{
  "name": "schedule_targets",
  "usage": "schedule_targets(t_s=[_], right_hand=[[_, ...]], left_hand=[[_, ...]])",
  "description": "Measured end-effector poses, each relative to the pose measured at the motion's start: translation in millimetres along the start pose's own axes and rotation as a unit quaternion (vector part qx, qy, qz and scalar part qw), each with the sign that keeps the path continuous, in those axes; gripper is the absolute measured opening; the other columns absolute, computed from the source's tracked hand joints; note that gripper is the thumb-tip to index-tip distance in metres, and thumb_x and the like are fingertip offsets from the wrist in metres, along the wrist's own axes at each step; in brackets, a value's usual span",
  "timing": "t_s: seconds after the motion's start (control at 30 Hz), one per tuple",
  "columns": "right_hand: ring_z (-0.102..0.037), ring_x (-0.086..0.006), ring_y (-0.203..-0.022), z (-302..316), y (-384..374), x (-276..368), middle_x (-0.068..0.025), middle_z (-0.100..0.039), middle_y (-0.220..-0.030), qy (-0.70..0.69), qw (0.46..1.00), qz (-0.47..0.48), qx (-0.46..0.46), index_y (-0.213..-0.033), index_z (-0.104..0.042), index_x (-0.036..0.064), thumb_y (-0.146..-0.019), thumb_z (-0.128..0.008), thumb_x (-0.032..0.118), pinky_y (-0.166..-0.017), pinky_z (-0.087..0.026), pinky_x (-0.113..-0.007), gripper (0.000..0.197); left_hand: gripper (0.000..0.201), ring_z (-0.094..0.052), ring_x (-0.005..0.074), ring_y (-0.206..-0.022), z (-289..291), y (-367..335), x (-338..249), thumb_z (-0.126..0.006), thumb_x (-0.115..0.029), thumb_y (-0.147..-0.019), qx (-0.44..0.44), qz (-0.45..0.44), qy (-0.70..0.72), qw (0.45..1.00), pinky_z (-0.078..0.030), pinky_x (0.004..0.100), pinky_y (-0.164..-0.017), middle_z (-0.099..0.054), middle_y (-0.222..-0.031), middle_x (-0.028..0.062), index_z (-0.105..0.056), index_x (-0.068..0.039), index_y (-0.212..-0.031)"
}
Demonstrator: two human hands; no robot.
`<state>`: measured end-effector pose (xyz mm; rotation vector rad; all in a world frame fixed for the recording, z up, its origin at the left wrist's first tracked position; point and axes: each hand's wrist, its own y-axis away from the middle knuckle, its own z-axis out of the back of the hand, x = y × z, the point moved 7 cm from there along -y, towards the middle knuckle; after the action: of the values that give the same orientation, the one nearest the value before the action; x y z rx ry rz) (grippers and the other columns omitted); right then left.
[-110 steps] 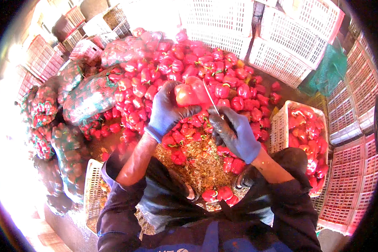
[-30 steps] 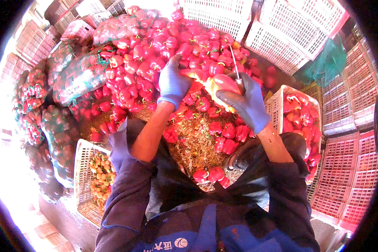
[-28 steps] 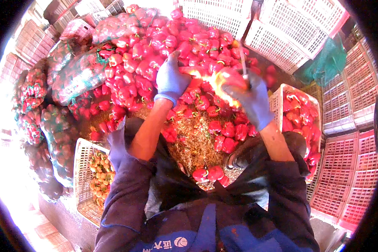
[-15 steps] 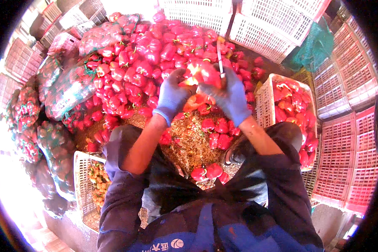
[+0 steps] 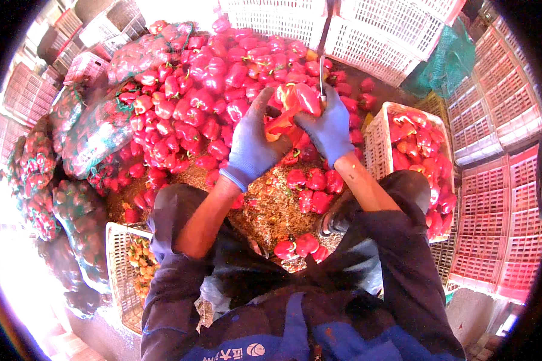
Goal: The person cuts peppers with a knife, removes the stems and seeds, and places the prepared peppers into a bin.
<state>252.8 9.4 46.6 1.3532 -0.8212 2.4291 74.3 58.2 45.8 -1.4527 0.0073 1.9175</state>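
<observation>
Item: glossy red bell pepper, split open, which you had lifted higher above the far edge of the pepper heap, left blue-gloved hand cupping it, right blue-gloved hand clamped on a thin-bladed knife, coring evidently underway.

Red bell pepper is up off the heap, split open, orange-lit flesh showing, glossy skin facing right. Thin knife blade stands nearly upright at its right edge, touching the pepper.
</observation>
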Motion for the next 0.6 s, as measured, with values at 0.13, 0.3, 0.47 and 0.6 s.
schedule_targets(t_s=[0.13, 0.3, 0.47, 0.6], right_hand=[[-0.07, -0.0184, -0.1, -7, 3, -36, -0.0107, -0.073, -0.113, -0.189, 0.972, -0.125, 0.068, -0.129, -0.061, -0.0012, -0.074, -0.09, 0.022, -0.087, -0.057, -0.033, 0.067], [-0.07, -0.0189, -0.102, -12, 32, -17, -0.0093, -0.071, -0.121, -0.379, 0.911, -0.151, 0.056, -0.132, -0.06, -0.0007, -0.078, -0.089, 0.017, -0.089, -0.058, -0.032, 0.063], [-0.071, -0.0181, -0.095, 13, 12, -10, -0.0077, -0.072, -0.107, -0.198, 0.977, -0.073, -0.038, -0.119, -0.063, 0.0, -0.071, -0.084, 0.008, -0.08, -0.059, -0.033, 0.053], [-0.073, -0.0247, -0.088, 32, 3, 15, -0.0141, -0.073, -0.098, -0.066, 0.99, 0.052, -0.112, -0.119, -0.062, 0.0014, -0.068, -0.086, 0.015, -0.077, -0.059, -0.036, 0.057]], left_hand=[[0.091, -0.063, 0.0215, -0.115, -2, -6, -9, -0.072, 0.001, -0.07, -0.017, -0.05, -0.019, 0.998, -0.054, 0.0357, -0.098, -0.062, -0.13, 0.0127, -0.038, -0.004, -0.155], [0.092, -0.064, 0.0202, -0.109, 6, -3, -22, -0.078, -0.003, -0.07, -0.018, -0.075, 0.005, 0.997, -0.054, 0.0341, -0.089, -0.066, -0.117, 0.011, -0.04, -0.005, -0.154], [0.09, -0.063, 0.0174, -0.109, 4, -5, -5, -0.074, 0.0, -0.073, -0.048, 0.001, 0.118, 0.992, -0.054, 0.0312, -0.086, -0.063, -0.12, 0.0085, -0.038, -0.007, -0.155], [0.076, -0.064, 0.0167, -0.095, -7, -11, 27, -0.073, 0.001, -0.085, -0.019, 0.196, 0.272, 0.942, -0.055, 0.0291, -0.087, -0.064, -0.113, 0.0114, -0.04, -0.001, -0.153]])
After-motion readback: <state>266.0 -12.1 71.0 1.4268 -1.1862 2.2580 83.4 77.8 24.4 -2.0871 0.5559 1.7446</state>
